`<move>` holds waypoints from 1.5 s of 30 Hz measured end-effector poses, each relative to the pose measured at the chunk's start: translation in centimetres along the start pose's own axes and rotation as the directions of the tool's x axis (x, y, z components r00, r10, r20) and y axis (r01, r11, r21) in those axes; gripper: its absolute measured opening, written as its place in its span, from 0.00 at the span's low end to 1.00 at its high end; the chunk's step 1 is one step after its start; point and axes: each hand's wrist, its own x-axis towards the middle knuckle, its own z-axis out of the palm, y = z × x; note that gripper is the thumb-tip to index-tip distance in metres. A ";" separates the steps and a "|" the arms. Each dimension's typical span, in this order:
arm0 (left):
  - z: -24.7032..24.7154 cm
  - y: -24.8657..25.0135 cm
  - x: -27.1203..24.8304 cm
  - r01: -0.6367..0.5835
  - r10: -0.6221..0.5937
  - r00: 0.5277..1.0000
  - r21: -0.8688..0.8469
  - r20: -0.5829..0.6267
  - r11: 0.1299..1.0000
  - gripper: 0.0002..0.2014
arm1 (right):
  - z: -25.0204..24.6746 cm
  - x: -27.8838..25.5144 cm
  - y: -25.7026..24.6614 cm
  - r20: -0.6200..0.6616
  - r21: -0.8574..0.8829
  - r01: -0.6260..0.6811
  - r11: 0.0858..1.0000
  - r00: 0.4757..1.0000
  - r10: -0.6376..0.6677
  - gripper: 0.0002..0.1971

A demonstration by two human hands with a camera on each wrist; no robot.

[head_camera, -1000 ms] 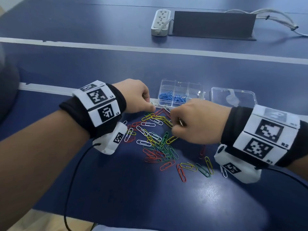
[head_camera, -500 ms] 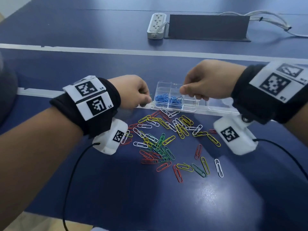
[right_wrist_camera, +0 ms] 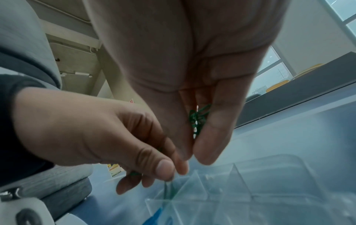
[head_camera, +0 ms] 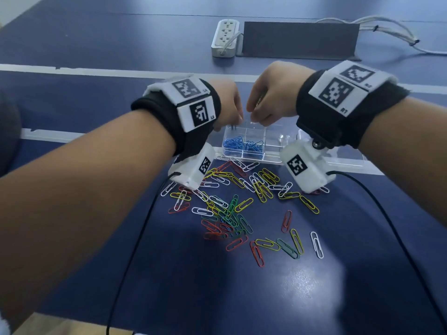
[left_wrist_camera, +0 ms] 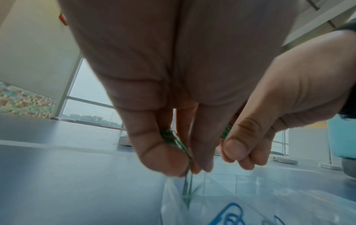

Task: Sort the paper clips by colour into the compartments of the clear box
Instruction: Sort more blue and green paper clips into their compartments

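The clear box (head_camera: 273,139) stands past the pile, with blue clips (head_camera: 233,143) in its two near-left compartments. My left hand (head_camera: 227,105) hovers over the box's far left corner and pinches green paper clips (left_wrist_camera: 173,140) between thumb and fingers, one hanging down into the box. My right hand (head_camera: 268,102) is beside it over the far middle compartment and holds a small bunch of green clips (right_wrist_camera: 198,118) in its curled fingers. Loose clips (head_camera: 232,204) in red, yellow, white and green lie scattered on the blue table in front of the box.
The box's clear lid (head_camera: 343,153) lies to the right of it. A white power strip (head_camera: 225,37) and a dark grey panel (head_camera: 300,39) with white cables (head_camera: 387,27) sit at the far side. Black wrist-camera cables (head_camera: 135,250) trail over the near table.
My right hand rose from the pile to the box and moved left over the far compartments. My left hand lifted from the pile's edge and came over the box's far left corner.
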 end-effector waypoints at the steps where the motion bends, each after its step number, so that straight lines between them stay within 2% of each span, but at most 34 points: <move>1: 0.0 0.1 0.0 0.003 -0.003 1.000 -0.025 0.005 1.000 0.03 | 0.0 0.0 0.1 -0.002 -0.009 -0.003 1.000 1.000 0.003 0.04; 5: 0.0 0.4 -0.1 0.004 -0.001 1.000 -0.177 0.015 0.984 0.07 | -0.1 -0.1 0.3 0.001 -0.018 -0.010 1.000 1.000 0.010 0.06; 15: -0.3 0.2 -0.8 -0.018 -0.015 0.997 -0.414 -0.076 0.910 0.16 | 0.4 0.1 -1.3 0.004 -0.099 -0.012 0.995 1.000 0.012 0.10; 21: -0.2 -0.8 -1.2 0.005 -0.052 0.995 -0.505 -0.079 0.863 0.16 | 0.9 0.1 -2.0 -0.018 -0.130 0.001 0.991 1.000 -0.003 0.12; 26: -0.2 -2.4 -1.8 0.024 -0.081 0.992 -0.485 -0.098 0.874 0.16 | 0.7 -0.1 -2.8 -0.007 -0.062 0.009 0.998 1.000 -0.009 0.12; 30: -0.1 -3.6 -2.5 0.041 -0.076 0.995 -0.429 -0.065 0.902 0.11 | 0.8 -0.2 -3.3 -0.010 -0.077 0.033 0.996 0.999 -0.034 0.10; 36: 0.2 -4.7 -4.0 0.030 -0.027 1.000 -0.241 0.014 0.970 0.04 | 1.5 -0.3 -2.9 -0.015 -0.130 0.069 0.989 0.997 -0.071 0.07; 42: 0.6 -4.6 -5.0 0.007 -0.007 0.997 -0.007 0.081 1.000 0.04 | 2.5 -1.2 -3.1 -0.017 -0.292 0.248 0.923 0.964 -0.265 0.13; 45: 1.0 -4.8 -5.7 0.012 -0.020 0.994 0.079 0.105 0.997 0.06 | 3.4 -2.3 -3.3 0.075 -0.306 0.356 0.883 0.934 -0.350 0.12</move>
